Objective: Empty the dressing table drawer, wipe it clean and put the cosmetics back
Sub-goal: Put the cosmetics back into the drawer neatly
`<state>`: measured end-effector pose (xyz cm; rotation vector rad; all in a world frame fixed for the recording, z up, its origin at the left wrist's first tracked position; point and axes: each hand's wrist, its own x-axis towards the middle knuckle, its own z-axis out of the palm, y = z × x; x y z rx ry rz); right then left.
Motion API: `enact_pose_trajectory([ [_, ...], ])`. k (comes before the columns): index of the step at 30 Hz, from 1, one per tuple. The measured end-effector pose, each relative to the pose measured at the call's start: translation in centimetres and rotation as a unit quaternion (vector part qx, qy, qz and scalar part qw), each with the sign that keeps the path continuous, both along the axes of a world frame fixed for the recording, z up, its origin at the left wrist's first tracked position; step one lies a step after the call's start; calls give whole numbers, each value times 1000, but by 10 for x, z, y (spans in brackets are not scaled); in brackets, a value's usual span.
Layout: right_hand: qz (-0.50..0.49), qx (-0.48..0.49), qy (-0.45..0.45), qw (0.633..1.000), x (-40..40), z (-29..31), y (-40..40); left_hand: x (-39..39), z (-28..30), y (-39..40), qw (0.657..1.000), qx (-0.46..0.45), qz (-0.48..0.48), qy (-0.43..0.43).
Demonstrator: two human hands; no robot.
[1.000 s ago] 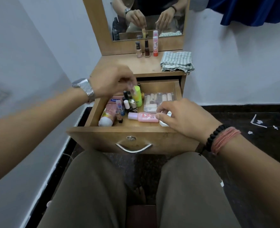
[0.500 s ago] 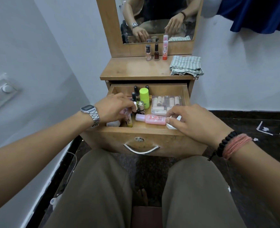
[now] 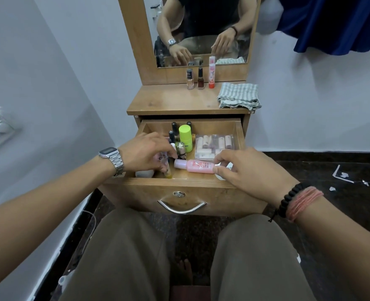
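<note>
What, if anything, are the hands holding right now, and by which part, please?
The right hand pinches the lying pink bottle at its base end. The left hand grips a small clear bottle around its upper part.

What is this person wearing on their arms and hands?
Both forearms are bare, no sleeves or gloves. The left wrist carries a silver metal watch with a rectangular digital face. The right wrist has a black bead bracelet and a wrap of pink thread.

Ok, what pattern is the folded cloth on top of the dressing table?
The folded cloth has grey-green and white stripes, clear in the head view.
</note>
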<state>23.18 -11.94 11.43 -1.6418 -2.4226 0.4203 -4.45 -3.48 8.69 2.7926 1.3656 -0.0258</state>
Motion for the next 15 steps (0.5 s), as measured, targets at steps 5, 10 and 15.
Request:
enact_pose_trajectory([
  [5,-1,-11,-4,1000,-3,-1,-2,15,24,24,995,52,0,-89],
  [10,1,-9,-11,1000,-5,-1,-4,42,48,73,984,107,48,-137],
  [15,10,4,-17,1000,-6,-1,-6,68,56,112,966,150,115,-175],
])
